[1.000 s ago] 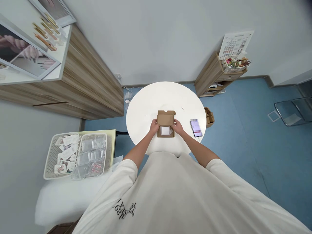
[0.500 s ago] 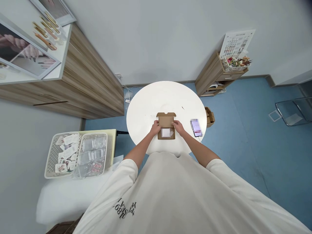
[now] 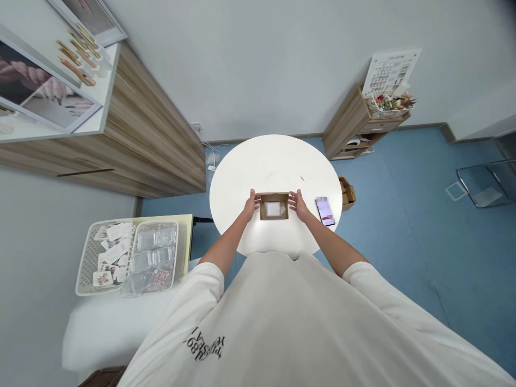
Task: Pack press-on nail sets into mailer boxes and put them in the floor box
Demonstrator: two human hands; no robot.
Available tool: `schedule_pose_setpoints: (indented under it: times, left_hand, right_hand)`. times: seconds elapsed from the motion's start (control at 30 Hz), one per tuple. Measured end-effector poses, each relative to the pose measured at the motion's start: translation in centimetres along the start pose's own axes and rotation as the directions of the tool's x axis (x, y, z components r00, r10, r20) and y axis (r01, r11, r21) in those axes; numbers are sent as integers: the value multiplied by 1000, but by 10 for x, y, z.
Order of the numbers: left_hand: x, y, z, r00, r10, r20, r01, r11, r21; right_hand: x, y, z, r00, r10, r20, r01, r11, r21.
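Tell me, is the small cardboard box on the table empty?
No: the box has a white item inside.

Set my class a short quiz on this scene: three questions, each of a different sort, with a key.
1. Which of these is inside the open cardboard box?
a) a bunch of flowers
b) a white packet
c) a pair of scissors

2. True or false: the left hand and the right hand are at opposite sides of the box.

3. Fill in the blank: the smartphone lies on the white table, on the person's ____ side of the box.

Key: 1. b; 2. true; 3. right
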State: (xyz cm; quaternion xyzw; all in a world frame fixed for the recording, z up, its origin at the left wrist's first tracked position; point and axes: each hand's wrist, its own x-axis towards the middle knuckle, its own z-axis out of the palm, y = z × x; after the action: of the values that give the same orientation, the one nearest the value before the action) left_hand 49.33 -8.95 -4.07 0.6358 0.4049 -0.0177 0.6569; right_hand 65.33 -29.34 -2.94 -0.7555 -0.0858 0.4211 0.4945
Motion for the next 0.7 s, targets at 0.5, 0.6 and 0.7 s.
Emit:
schedule_pose_setpoints:
  times: [0.5,0.6,0.7]
  left_hand:
    - [-49,-69,15,964,266,-5,-220,810,544]
    - [-52,-77,17,978,206,23,-174,759,627]
    - [-51,-81,20,982,186,43,-167,727,666]
  right_hand:
    - [-39,66,11,976,-202,86,217,834,-508]
    - [-41,74,12,985,-140,100,172,791,-588]
    - [-39,77,13,989,-104,107,148,772,-619]
